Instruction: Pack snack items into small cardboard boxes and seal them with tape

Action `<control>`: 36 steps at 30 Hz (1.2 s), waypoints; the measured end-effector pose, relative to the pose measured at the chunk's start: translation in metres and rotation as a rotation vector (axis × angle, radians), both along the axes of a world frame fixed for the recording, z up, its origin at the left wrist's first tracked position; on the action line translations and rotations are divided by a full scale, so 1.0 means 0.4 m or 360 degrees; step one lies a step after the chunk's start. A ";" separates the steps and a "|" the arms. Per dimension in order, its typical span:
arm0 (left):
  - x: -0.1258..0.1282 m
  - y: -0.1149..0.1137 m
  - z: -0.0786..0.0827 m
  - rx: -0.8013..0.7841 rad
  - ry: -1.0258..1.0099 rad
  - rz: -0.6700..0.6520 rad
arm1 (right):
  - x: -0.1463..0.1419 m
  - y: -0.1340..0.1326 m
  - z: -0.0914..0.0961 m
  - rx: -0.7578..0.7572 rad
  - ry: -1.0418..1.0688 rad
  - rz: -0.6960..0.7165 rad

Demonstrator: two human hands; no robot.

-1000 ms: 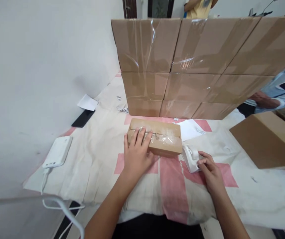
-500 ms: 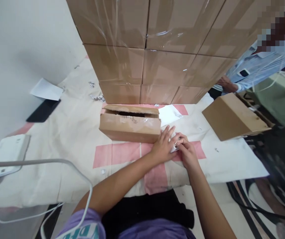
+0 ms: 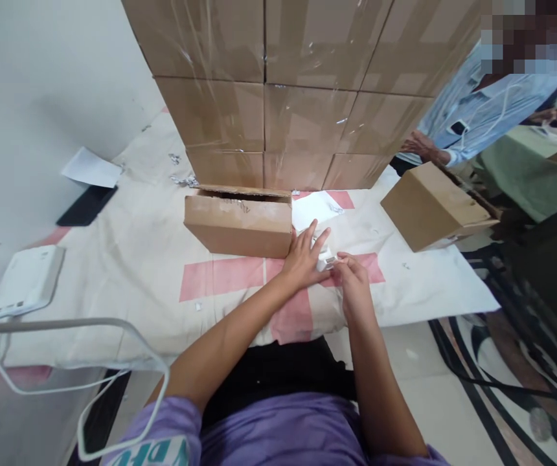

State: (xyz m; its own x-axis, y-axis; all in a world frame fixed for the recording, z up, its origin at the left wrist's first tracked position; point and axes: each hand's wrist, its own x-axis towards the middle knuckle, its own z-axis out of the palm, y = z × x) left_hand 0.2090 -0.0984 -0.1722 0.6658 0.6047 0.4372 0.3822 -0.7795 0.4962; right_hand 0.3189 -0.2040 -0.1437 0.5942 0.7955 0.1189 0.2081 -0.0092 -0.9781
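White tape holder (image 3: 326, 261) sat on the worktop (image 3: 137, 265), right of the brown box (image 3: 239, 223) | left hand (image 3: 302, 259) spread wide by it; right hand (image 3: 355, 279) bunched at its end, hold unclear | seemed light, hard, slippery; best held by its sides

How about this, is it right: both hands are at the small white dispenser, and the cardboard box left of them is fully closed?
Not quite: the cardboard box is partly open, as the head view shows by the dark gap along its top. The left hand and right hand are at the small white dispenser, right of it.
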 end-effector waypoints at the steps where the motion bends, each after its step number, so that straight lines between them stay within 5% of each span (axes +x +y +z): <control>1: 0.000 0.000 0.000 0.0004 -0.0001 0.0007 | -0.002 -0.008 0.000 0.0006 0.0121 -0.0028; 5: -0.002 -0.006 0.006 -0.0106 0.0026 0.0047 | -0.018 -0.033 0.005 -0.0015 0.0590 -0.0018; 14: -0.009 -0.014 0.019 -0.0082 0.0006 0.0045 | -0.052 -0.020 0.021 0.0039 0.1061 0.0018; 36: -0.004 -0.010 0.008 -0.0228 -0.0088 0.0024 | -0.050 -0.006 0.011 -0.0042 0.1118 -0.0029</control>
